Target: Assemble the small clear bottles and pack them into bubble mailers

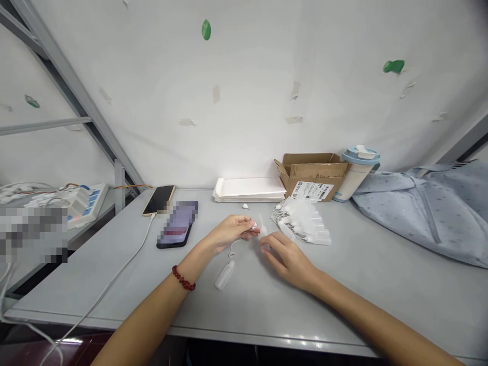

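My left hand [234,230] pinches a small white piece, which looks like a cap [254,225], between thumb and finger. Just to its right, my right hand [284,254] has its fingers closed on a small whitish nozzle bottle [263,230] with a thin tip pointing up; the fingers hide most of its body. Below my left hand a translucent plastic tube [224,275] lies on the table, with a thin pale cord [231,249] running up from it toward the hand. Another small white piece [245,206] lies beyond my hands.
Right of my hands is a pile of translucent tubes [307,221]. Behind stand white envelopes [249,189], a cardboard box [314,173] and a lidded cup [354,175]. Blue-grey cloth [415,213] lies right. Two phones [159,200] and a white cable [131,259] are left.
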Demonstrator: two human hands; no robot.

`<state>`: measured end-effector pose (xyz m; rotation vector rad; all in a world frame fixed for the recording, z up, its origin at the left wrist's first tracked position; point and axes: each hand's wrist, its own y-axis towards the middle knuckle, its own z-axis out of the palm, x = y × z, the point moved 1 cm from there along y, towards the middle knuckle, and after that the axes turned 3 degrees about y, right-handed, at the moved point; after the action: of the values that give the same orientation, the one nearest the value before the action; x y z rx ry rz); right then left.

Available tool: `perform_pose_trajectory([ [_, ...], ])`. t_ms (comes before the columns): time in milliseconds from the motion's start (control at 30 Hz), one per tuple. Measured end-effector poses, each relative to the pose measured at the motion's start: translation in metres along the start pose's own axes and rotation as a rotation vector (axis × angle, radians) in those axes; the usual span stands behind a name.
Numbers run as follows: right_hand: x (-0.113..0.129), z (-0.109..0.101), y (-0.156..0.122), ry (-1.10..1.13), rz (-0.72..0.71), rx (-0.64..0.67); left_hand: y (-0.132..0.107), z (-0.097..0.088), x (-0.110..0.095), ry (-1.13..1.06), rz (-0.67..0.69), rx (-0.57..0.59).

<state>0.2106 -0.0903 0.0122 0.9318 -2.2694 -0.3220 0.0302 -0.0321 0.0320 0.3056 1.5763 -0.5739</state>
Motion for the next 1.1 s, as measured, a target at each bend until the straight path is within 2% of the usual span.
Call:
perform_pose_trajectory([
  [133,0.002,0.001,0.000,0.045,-0.019,0.017,-0.001,0.006,0.001,-0.035,0.055,0.073],
  [400,0.003,-0.003,0.001,0.281,0.150,0.012,-0.001,0.006,0.001,0.002,0.061,0.016],
  [567,0.002,-0.005,0.005,0.602,0.347,-0.022,-0.001,0.006,-0.001,0.066,0.111,0.007],
  [800,-0.008,-0.005,0.009,1.042,0.582,-0.137,-0.001,0.005,-0.001,0.002,0.117,0.006],
  [900,-0.009,-0.005,0.009,1.067,0.606,-0.153,-0.002,0.006,-0.003,0.015,0.114,-0.012],
  [1000,-0.010,-0.007,0.010,0.991,0.585,-0.154,-0.002,0.009,-0.003,0.020,0.120,0.001],
  [1100,-0.008,-0.010,0.010,0.902,0.539,-0.150,0.000,0.012,0.000,0.078,0.053,-0.004],
])
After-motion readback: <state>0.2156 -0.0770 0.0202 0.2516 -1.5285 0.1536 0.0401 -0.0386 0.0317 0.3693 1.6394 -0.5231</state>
